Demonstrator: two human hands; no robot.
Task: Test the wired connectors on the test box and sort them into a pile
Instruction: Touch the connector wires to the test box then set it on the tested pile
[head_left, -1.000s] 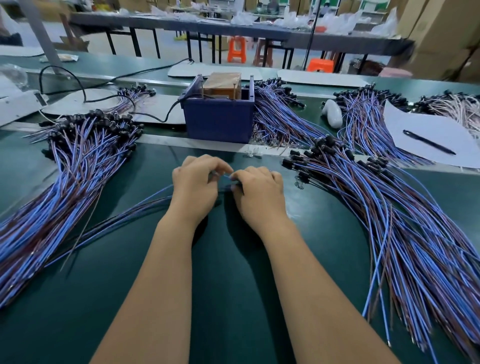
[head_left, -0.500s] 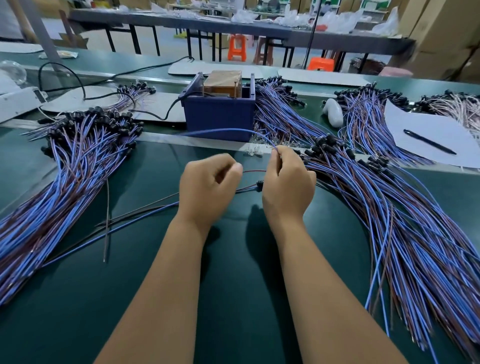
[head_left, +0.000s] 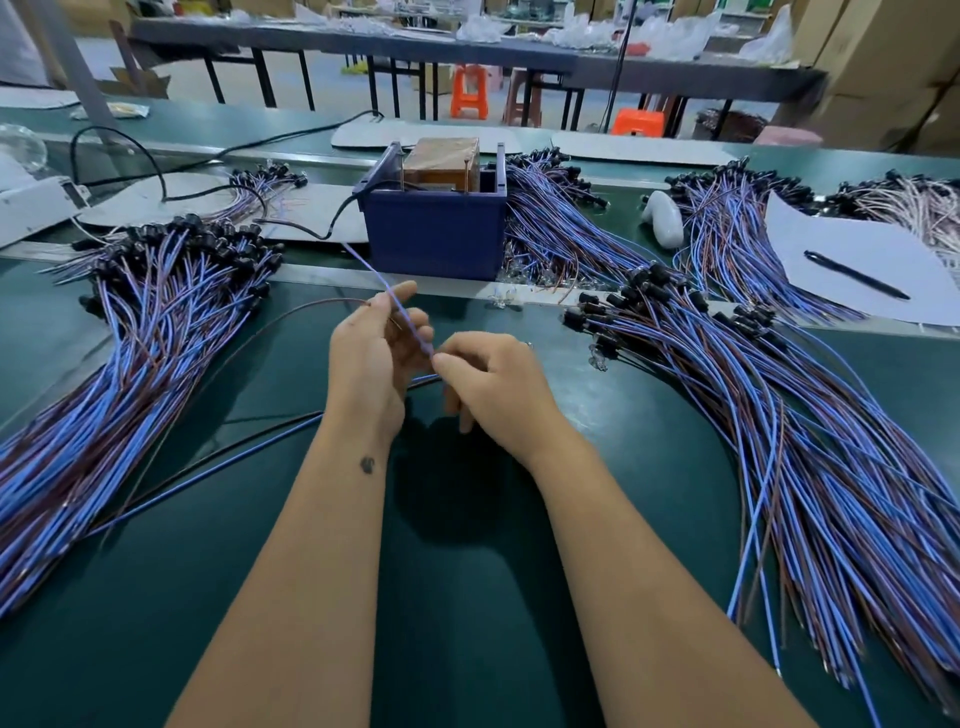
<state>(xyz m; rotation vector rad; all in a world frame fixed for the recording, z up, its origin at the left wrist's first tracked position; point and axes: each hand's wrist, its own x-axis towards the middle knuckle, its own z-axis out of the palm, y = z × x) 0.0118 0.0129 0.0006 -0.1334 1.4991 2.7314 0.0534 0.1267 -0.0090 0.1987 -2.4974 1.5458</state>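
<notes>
The blue test box (head_left: 434, 236) with a brown block on top stands at the back centre of the green table. Just in front of it, my left hand (head_left: 371, 358) pinches a thin brown wire and steadies a blue wire (head_left: 387, 288) whose free end rises toward the box. My right hand (head_left: 493, 384) pinches the same blue wire between thumb and forefinger, close to my left fingers. Its connector is hidden. A large pile of blue and brown wired connectors (head_left: 130, 353) lies on the left; another pile (head_left: 779, 415) spreads on the right.
More wire bundles (head_left: 561, 228) lie behind and right of the box. A white sheet with a black pen (head_left: 854, 275) sits at the far right, a white handheld device (head_left: 662, 218) beside it. Two loose wires (head_left: 218, 467) trail left across the mat.
Both hands came back together in front of the box. The blue wire, arched over toward the box half a second ago, now stands as a short free end between my fingers.
</notes>
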